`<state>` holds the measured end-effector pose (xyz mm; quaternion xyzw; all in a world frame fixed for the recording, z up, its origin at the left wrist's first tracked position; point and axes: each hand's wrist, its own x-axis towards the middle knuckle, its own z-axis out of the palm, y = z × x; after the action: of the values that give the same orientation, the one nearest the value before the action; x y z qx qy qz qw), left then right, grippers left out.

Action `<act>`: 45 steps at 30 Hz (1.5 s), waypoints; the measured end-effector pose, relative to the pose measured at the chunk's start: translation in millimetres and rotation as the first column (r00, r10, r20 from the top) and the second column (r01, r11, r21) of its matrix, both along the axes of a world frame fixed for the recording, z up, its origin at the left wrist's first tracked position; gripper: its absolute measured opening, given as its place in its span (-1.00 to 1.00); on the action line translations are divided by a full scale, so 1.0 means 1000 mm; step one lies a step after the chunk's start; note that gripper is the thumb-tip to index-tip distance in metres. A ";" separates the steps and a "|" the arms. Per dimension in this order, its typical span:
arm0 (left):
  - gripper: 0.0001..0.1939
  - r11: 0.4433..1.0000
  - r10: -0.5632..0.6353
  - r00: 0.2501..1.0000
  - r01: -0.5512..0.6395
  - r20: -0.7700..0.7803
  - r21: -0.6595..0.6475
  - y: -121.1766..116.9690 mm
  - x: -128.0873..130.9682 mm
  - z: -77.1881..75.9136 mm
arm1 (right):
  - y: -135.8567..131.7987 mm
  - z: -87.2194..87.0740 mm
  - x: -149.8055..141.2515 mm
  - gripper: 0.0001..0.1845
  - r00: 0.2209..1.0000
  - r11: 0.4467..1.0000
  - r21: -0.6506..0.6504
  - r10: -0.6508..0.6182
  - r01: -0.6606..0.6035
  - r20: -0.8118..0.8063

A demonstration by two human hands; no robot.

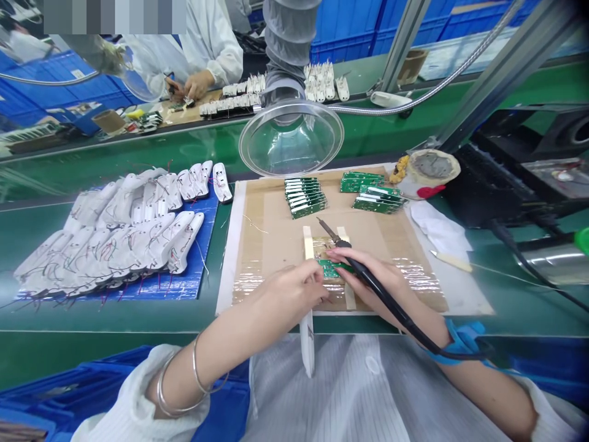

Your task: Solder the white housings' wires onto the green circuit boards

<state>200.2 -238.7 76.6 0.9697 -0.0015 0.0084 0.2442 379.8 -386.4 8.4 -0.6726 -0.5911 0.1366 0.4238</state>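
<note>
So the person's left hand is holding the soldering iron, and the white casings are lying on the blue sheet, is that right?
Not quite: the head view shows the soldering iron in the right hand. The white casings are lying on the blue sheet.

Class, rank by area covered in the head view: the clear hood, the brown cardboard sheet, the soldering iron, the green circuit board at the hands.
1. Brown cardboard sheet
2. Clear hood
3. Soldering iron
4. Green circuit board, visible part only; partly covered
</note>
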 end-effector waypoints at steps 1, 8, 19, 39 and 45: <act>-0.77 0.999 -0.033 0.999 0.033 -0.009 0.042 -0.001 0.004 0.000 | 0.000 0.000 0.000 -0.52 1.000 1.000 0.003 0.000 0.000 -0.007; -0.79 0.922 -0.274 0.945 0.311 -0.180 0.229 -0.014 0.017 0.005 | -0.001 0.004 -0.001 -0.57 1.000 0.999 -0.035 -0.019 0.018 -0.024; -0.80 0.904 0.225 0.926 -0.314 0.303 0.289 0.010 -0.007 -0.039 | -0.009 0.007 0.000 -0.62 0.992 0.988 0.087 -0.127 0.125 0.011; -0.85 0.897 0.348 0.856 -0.422 0.381 0.128 0.005 0.000 -0.057 | 0.003 -0.003 0.010 -0.84 0.941 0.913 0.321 -0.153 0.251 -0.302; -0.87 0.904 0.352 0.862 -0.414 0.364 0.108 0.006 -0.001 -0.058 | -0.001 -0.007 0.013 -0.86 0.964 0.947 0.301 -0.028 0.110 -0.263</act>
<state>199.4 -232.9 18.4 0.9527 0.1494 0.2221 0.1436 393.2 -387.8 1.5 -0.5941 -0.5217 0.1117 0.6020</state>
